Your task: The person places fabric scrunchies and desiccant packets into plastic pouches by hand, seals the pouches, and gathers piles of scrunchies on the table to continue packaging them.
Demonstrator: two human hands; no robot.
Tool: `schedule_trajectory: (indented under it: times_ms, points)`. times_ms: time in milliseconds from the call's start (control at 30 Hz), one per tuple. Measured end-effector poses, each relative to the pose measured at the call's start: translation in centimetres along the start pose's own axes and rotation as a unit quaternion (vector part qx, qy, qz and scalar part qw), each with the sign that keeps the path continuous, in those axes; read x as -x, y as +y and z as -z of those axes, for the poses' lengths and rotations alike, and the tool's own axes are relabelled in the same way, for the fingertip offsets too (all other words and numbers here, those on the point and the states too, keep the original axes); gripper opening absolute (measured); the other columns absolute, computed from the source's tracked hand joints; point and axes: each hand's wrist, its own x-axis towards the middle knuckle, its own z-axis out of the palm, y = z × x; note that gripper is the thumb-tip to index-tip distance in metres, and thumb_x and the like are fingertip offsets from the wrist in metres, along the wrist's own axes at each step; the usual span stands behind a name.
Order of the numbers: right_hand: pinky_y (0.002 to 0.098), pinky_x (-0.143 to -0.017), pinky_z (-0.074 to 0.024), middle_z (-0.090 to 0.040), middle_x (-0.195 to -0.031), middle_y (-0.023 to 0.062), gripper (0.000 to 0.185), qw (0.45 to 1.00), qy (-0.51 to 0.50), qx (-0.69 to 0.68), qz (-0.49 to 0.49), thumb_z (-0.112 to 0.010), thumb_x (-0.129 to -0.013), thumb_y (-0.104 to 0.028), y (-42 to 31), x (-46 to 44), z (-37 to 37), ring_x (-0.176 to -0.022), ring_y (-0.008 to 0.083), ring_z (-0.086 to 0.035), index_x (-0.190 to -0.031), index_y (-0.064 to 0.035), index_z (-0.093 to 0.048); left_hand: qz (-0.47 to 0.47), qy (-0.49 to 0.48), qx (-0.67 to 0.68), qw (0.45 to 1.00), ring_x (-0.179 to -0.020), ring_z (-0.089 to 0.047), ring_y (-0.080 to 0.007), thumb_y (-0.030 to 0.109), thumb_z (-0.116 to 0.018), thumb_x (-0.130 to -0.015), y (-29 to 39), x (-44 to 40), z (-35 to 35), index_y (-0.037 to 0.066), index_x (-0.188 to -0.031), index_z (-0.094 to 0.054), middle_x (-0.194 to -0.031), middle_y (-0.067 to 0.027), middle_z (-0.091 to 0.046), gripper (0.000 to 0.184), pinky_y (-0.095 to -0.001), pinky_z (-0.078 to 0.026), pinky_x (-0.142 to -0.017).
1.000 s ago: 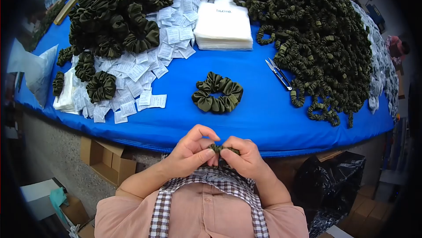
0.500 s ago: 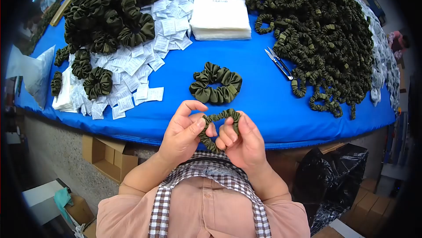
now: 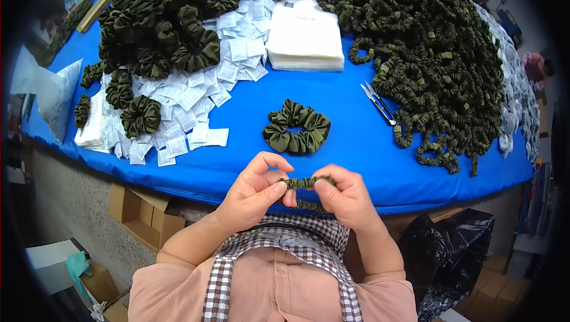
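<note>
A thin dark green scrunchie (image 3: 301, 183) is held between my two hands just in front of the table's near edge. My left hand (image 3: 255, 190) pinches one end of it between thumb and fingers. The other end is gripped by my right hand (image 3: 345, 196), its thumb pressed on the fabric; some of those fingers are blurred. The lower strand of the loop hangs below the hands. Just beyond them, a fuller, wider green scrunchie (image 3: 309, 141) lies flat on the blue tablecloth (image 3: 237, 167).
Thin scrunchies (image 3: 439, 78) are heaped at right, beside thread snips (image 3: 379, 103). A stack of white bags (image 3: 306, 54) stands at the back. Wide scrunchies (image 3: 154, 31) and small white packets (image 3: 190, 99) pile up at left. Below are a cardboard box (image 3: 145, 215) and a black plastic bag (image 3: 445, 262).
The right hand has shifted right and turned over, pulling the thin scrunchie's upper strand straighter. The left hand still pinches its end. The whole view has shifted slightly.
</note>
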Motion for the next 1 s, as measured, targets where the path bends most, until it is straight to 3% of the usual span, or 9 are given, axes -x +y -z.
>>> schedule_trajectory:
  times_ms: [200,267,333,433,533,633,767,967,1000]
  points:
    - [0.0233,-0.049,-0.0393,-0.055,-0.065,0.0033,0.011,0.994,0.071,0.076,0.018,-0.056,-0.093,-0.012,-2.8,-6.2,0.8,-0.052,0.0119,-0.048,-0.091,-0.0014,-0.059,-0.154,0.08,-0.29,0.941,-0.069,-0.058,-0.0193,-0.002,-0.055,-0.087,1.1,-4.9,0.0,0.003,-0.108,-0.049,-0.08,-0.0077,-0.059,0.023,-0.0291,-0.047,-0.066]
    - [0.0299,-0.057,-0.0449,-0.059,-0.073,0.0075,0.015,0.853,0.134,0.485,0.141,-0.063,-0.089,-0.014,-1.0,-9.1,1.7,-0.061,0.0201,-0.053,-0.091,0.0,-0.058,-0.177,0.161,-0.572,0.784,-0.068,-0.058,-0.0257,-0.001,-0.06,-0.082,0.1,-6.4,1.4,0.003,-0.098,-0.054,-0.077,-0.009,-0.06,0.017,-0.0326,-0.047,-0.067]
    - [0.0319,-0.058,-0.0452,-0.058,-0.073,0.009,0.017,0.824,0.151,0.512,0.191,-0.064,-0.088,-0.016,-0.5,-10.2,1.5,-0.062,0.0219,-0.053,-0.091,0.0004,-0.058,-0.263,0.187,-0.642,0.696,-0.07,-0.056,-0.0297,0.001,-0.062,-0.079,-1.8,-7.4,2.6,0.004,-0.089,-0.056,-0.079,-0.0106,-0.059,0.012,-0.0359,-0.048,-0.066]
    - [0.0379,-0.061,-0.0461,-0.056,-0.075,0.0137,0.024,0.72,0.224,0.581,0.306,-0.066,-0.086,-0.021,0.8,-10.5,1.0,-0.067,0.0274,-0.053,-0.089,0.0015,-0.057,-0.266,0.186,-0.649,0.687,-0.074,-0.054,-0.0272,0.003,-0.064,-0.08,-2.3,-7.4,2.9,0.004,-0.092,-0.058,-0.087,-0.0118,-0.057,0.013,-0.0352,-0.048,-0.067]
    - [0.0375,-0.06,-0.0458,-0.056,-0.074,0.0125,0.026,0.727,0.194,0.59,0.293,-0.067,-0.086,-0.023,1.9,-10.6,2.0,-0.064,0.0259,-0.052,-0.09,0.0005,-0.056,-0.246,0.188,-0.631,0.711,-0.08,-0.053,-0.027,0.006,-0.067,-0.079,-0.3,-6.3,2.4,0.003,-0.099,-0.061,-0.1,-0.0137,-0.051,0.022,-0.0326,-0.046,-0.075]
    - [0.037,-0.059,-0.0455,-0.056,-0.073,0.0113,0.028,0.727,0.177,0.605,0.27,-0.068,-0.086,-0.025,1.7,-9.7,3.3,-0.061,0.0244,-0.052,-0.091,-0.0005,-0.055,-0.236,0.145,-0.703,0.655,-0.088,-0.052,-0.0287,0.005,-0.065,-0.077,3.2,-2.9,4.9,0.003,-0.105,-0.061,-0.103,-0.0131,-0.053,0.028,-0.0351,-0.043,-0.081]
    - [0.0364,-0.055,-0.0443,-0.055,-0.068,0.0091,0.03,0.864,0.17,0.472,0.045,-0.069,-0.086,-0.027,-0.2,-8.2,2.3,-0.055,0.0232,-0.05,-0.091,-0.0023,-0.052,-0.132,0.07,-0.902,0.406,-0.082,-0.049,-0.0258,0.009,-0.065,-0.073,6.0,0.5,7.1,0.006,-0.092,-0.059,-0.094,-0.01,-0.056,0.02,-0.0333,-0.037,-0.078]
    - [0.0357,-0.052,-0.0428,-0.055,-0.067,0.0077,0.03,0.88,0.224,0.411,0.074,-0.069,-0.086,-0.027,0.7,-6.7,3.5,-0.05,0.0227,-0.048,-0.089,-0.0032,-0.05,-0.186,0.065,-0.912,0.36,-0.077,-0.051,-0.0247,0.009,-0.066,-0.075,4.4,-1.1,8.8,0.005,-0.091,-0.061,-0.086,-0.0085,-0.06,0.017,-0.0323,-0.039,-0.077]
    - [0.0354,-0.052,-0.0427,-0.056,-0.067,0.0079,0.03,0.879,0.233,0.406,0.095,-0.068,-0.087,-0.027,0.9,-6.6,3.6,-0.05,0.0225,-0.048,-0.089,-0.0033,-0.05,-0.2,0.073,-0.869,0.446,-0.075,-0.052,-0.0235,0.008,-0.067,-0.077,4.6,-1.5,7.8,0.004,-0.091,-0.062,-0.084,-0.0082,-0.061,0.016,-0.0315,-0.04,-0.075]
